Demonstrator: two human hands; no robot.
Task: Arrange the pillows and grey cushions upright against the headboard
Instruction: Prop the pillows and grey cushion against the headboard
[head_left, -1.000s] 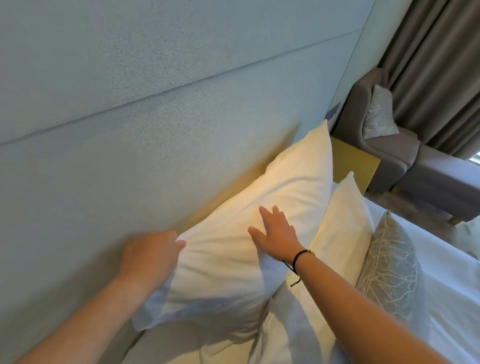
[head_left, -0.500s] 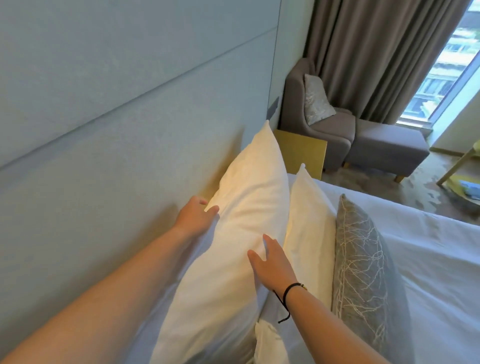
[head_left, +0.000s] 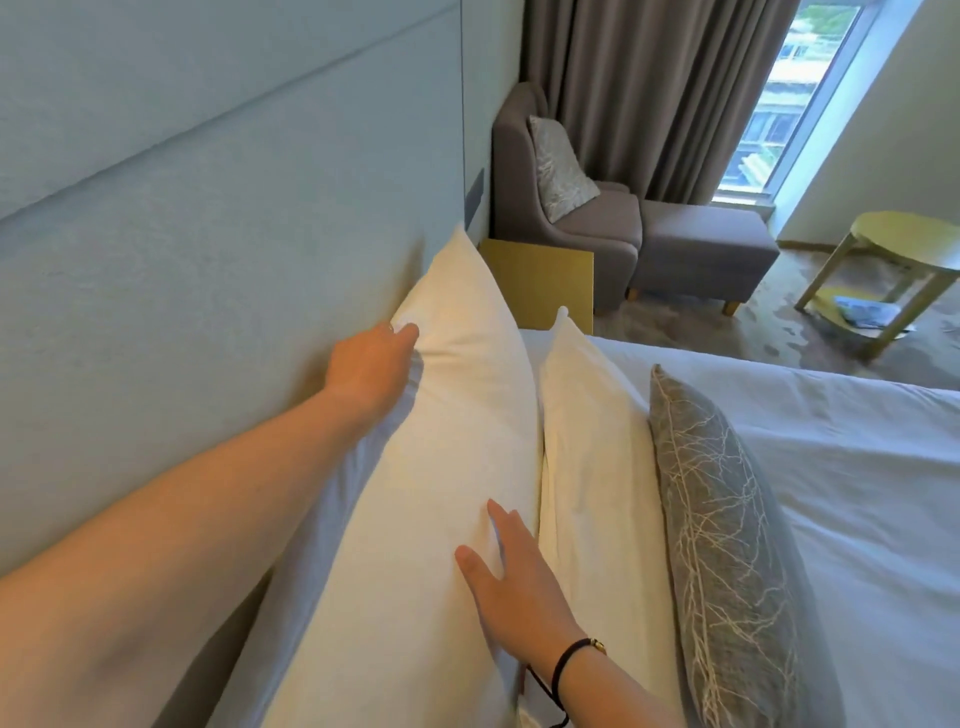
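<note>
A large white pillow (head_left: 441, 493) stands on edge against the padded headboard (head_left: 208, 260), its upper corner pointing toward the far end of the bed. The left hand (head_left: 371, 366) grips the pillow's upper edge on the headboard side, fingers curled into the fabric and creasing it. The right hand (head_left: 511, 587) lies flat on the pillow's front face near its lower part, fingers straight and slightly spread, holding nothing; a dark cord bracelet (head_left: 569, 662) sits on that wrist. Just in front of this pillow, touching it, a second white pillow (head_left: 592, 467) stands upright and reaches lower. A grey cushion (head_left: 727, 545) with a pale branch pattern leans against the second pillow on the mattress side. The white bed sheet (head_left: 857, 467) extends to the right. Beyond the pillows stands a yellow bedside unit (head_left: 545, 280), then a grey armchair (head_left: 566, 228) carrying a patterned cushion (head_left: 558, 169), a grey footstool (head_left: 706, 244), brown curtains (head_left: 649, 93), a window (head_left: 789, 93) and a round yellow side surface (head_left: 904, 234).
</note>
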